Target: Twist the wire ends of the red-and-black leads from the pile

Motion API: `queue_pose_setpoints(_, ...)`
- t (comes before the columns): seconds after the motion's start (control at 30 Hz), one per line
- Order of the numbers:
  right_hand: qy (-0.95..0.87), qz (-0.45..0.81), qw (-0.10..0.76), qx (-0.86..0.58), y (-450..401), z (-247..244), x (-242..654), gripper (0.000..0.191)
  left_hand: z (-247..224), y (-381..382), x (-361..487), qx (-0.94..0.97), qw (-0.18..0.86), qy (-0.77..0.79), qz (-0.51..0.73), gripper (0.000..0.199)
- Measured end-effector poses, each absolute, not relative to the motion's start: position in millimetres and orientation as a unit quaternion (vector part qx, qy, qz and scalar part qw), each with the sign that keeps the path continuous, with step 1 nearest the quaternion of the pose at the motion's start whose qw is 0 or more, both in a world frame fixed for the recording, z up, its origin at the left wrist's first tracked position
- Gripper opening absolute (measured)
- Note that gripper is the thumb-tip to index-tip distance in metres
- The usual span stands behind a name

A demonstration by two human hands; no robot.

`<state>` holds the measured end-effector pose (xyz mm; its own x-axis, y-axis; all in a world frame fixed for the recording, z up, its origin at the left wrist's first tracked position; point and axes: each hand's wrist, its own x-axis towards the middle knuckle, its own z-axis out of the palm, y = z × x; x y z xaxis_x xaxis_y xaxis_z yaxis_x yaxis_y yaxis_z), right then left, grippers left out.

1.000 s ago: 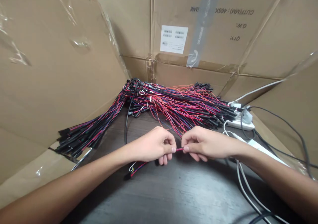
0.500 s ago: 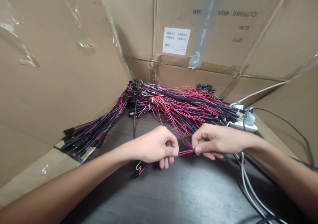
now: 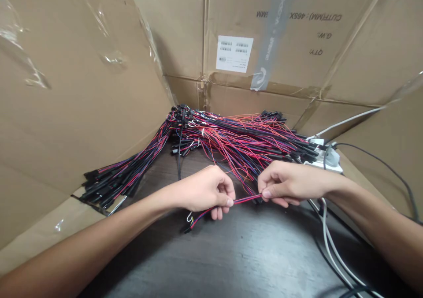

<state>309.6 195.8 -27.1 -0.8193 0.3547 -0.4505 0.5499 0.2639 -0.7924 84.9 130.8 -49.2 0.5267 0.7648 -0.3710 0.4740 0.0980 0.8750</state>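
Observation:
Pinched between my left hand (image 3: 211,192) and my right hand (image 3: 286,183) is a thin wire harness (image 3: 247,199) of red, blue and dark strands, stretched above the dark table (image 3: 238,254). Thumb and forefinger of each hand close on it a short way apart. Past my left hand the harness hangs to the lower left, ending in a small black connector (image 3: 187,229) with a white loop of wire beside it. Whatever lies inside my right hand's fingers is hidden. A large pile of similar wire harnesses (image 3: 228,135) lies just behind both hands.
Another bundle of harnesses (image 3: 115,183) fans out at the left over a cardboard edge. Cardboard walls (image 3: 82,91) enclose the table at the back and sides. A white power strip (image 3: 325,161) with plugs stands right of the pile, and white cables (image 3: 327,232) run along the right side.
My hands have moved slightly apart, the right one going right and a little up, so a longer stretch of harness shows between them. Its connector end has shifted slightly right and up.

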Motion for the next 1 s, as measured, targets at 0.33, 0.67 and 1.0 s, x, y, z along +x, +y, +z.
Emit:
queue_pose_setpoints(0.33, 0.824, -0.467, 0.087, 0.31, 187, -21, 306, 0.017, -49, 128, 89, 0.675, 0.535, 0.493, 0.123, 0.012)
queue_pose_setpoints(0.67, 0.928, -0.285, -0.002, 0.241, 157, -36, 285, 0.02, -55, 124, 95, 0.677, 0.538, 0.484, 0.135, 0.012)
queue_pose_setpoints(1.0, 0.928, -0.297, 0.009, 0.227, 161, -33, 287, 0.021, -48, 123, 92, 0.729, 0.494, 0.462, 0.103, 0.011)
